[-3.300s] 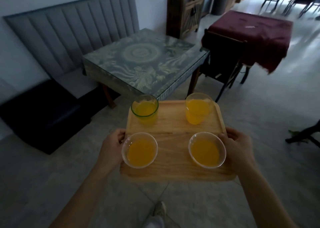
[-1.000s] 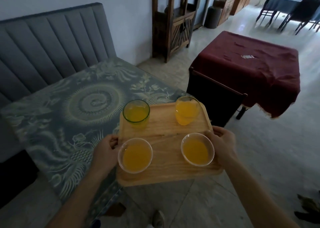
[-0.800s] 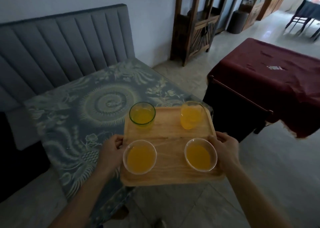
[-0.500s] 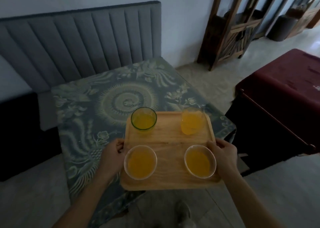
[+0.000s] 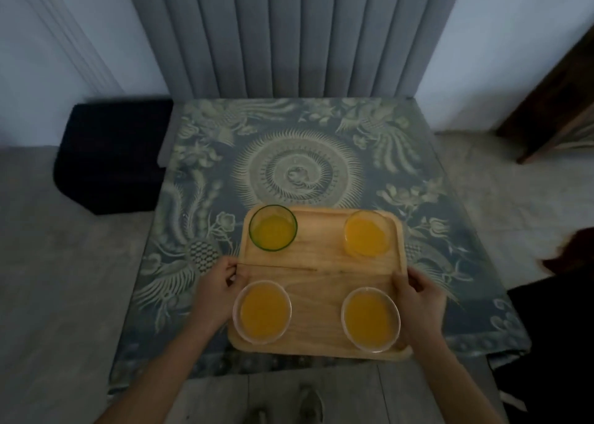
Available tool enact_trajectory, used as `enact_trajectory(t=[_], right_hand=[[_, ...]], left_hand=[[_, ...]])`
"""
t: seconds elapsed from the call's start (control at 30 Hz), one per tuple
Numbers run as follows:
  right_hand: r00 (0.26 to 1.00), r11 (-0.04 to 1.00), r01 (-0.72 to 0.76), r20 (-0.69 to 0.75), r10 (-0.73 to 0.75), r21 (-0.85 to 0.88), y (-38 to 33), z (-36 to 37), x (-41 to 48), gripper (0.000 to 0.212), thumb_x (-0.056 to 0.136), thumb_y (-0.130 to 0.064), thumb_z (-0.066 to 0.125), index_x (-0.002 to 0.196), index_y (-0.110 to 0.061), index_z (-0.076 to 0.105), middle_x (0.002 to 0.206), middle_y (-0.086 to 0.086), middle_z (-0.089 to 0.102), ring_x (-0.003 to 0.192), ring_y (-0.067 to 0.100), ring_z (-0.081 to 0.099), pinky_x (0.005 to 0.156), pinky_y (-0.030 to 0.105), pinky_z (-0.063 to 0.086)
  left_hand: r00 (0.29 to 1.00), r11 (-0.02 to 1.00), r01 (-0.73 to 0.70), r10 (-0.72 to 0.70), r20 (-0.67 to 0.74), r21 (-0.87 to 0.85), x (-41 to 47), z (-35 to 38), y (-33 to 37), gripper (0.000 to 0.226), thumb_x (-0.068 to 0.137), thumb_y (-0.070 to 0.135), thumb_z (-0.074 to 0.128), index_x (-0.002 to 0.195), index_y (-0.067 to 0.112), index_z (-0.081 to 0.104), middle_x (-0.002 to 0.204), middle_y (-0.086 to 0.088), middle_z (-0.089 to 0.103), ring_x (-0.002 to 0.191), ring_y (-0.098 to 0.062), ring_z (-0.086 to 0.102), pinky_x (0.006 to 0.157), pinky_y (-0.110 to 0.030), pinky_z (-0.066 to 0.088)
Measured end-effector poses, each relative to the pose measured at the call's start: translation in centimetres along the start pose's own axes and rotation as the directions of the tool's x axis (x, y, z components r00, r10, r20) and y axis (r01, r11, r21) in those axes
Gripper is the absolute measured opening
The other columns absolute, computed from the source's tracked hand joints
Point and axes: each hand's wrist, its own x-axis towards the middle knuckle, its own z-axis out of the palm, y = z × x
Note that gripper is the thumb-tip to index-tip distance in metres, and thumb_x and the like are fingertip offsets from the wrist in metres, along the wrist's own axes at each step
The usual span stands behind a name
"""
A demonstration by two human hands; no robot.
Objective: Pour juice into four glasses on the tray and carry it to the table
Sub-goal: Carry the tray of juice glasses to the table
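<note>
**Tray Now Over the Table, Four Full Glasses Aboard**

Since half a second ago the view has swung square to the table, and the tray has come further in over the patterned top, though its near edge seems to overhang the table's near side.

Nearest, the left hand (image 5: 221, 290) and right hand (image 5: 418, 295) are each closed on a side rim of the wooden tray (image 5: 321, 282), thumbs on top; the fingers underneath cannot be seen. Whether the tray already rests on the table (image 5: 299, 172) or hangs just above it I cannot tell.

Two wide clear glasses (image 5: 262, 311) (image 5: 370, 318) stand at the near corners; beyond them are a green-rimmed glass (image 5: 273, 232) at far left and a rounder clear glass (image 5: 366, 233) at far right, all holding orange juice.

The tray looks stiff, but the load is likely heavy, sloshing and breakable. The side rims at mid-length seem the right hold, kept level. A hairline crack or seam runs across from the left rim.

Beyond stands a grey padded backrest (image 5: 289, 34).
</note>
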Motion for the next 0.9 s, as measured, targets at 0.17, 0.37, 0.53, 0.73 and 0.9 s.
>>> enact_trajectory(t=[0.17,0.37,0.53,0.73,0.9], right_hand=[[0.997,1.0,0.018,0.079,-0.017,-0.012,2.1,3.2,3.5,0.014,0.093,-0.021,0.067,0.085,-0.031,0.072,0.082,-0.011,0.073,0.081,0.013,0.068,0.071,0.035,0.053],[0.991,0.996,0.025,0.135,-0.013,-0.082,4.5,6.2,6.6,0.018,0.095,-0.025,0.065,0.083,-0.035,0.072,0.074,-0.019,0.071,0.077,0.009,0.068,0.068,0.032,0.053],[0.993,0.993,0.02,0.12,-0.006,-0.116,5.8,7.6,8.0,0.013,0.095,-0.031,0.064,0.098,-0.03,0.077,0.076,-0.017,0.072,0.078,0.011,0.069,0.072,0.039,0.057],[0.994,0.99,0.013,0.106,0.002,-0.137,5.9,7.9,8.2,0.018,0.095,-0.037,0.062,0.102,-0.031,0.077,0.074,-0.017,0.072,0.074,0.01,0.068,0.064,0.03,0.049],[0.995,0.987,0.011,0.102,0.005,-0.161,5.2,8.0,8.3,0.021,0.096,-0.033,0.064,0.115,-0.031,0.074,0.079,-0.02,0.07,0.075,0.007,0.066,0.061,0.027,0.045]], left_hand=[[0.997,0.998,0.057,-0.056,-0.052,0.017,1.7,2.2,-3.0,0.007,0.098,0.019,0.066,0.105,0.018,0.066,0.1,0.009,0.07,0.093,0.0,0.064,0.071,-0.016,0.047],[0.993,0.991,0.104,-0.099,-0.057,0.088,3.9,4.4,-6.4,0.008,0.098,0.02,0.065,0.106,0.019,0.063,0.102,0.007,0.068,0.093,-0.001,0.062,0.075,-0.02,0.048],[0.993,0.989,0.11,-0.105,-0.049,0.103,5.5,5.1,-7.3,0.009,0.098,0.022,0.065,0.106,0.019,0.064,0.101,0.008,0.068,0.098,-0.008,0.063,0.077,-0.024,0.049],[0.997,0.99,0.081,-0.08,-0.012,0.116,6.7,4.7,-6.6,0.012,0.096,0.016,0.068,0.105,0.024,0.067,0.098,0.012,0.068,0.093,0.0,0.063,0.08,-0.02,0.052],[1.0,0.994,-0.002,0.002,-0.005,0.108,6.6,4.4,-6.2,0.026,0.092,0.006,0.071,0.107,0.027,0.07,0.087,0.034,0.06,0.079,0.027,0.059,0.068,0.006,0.042]])
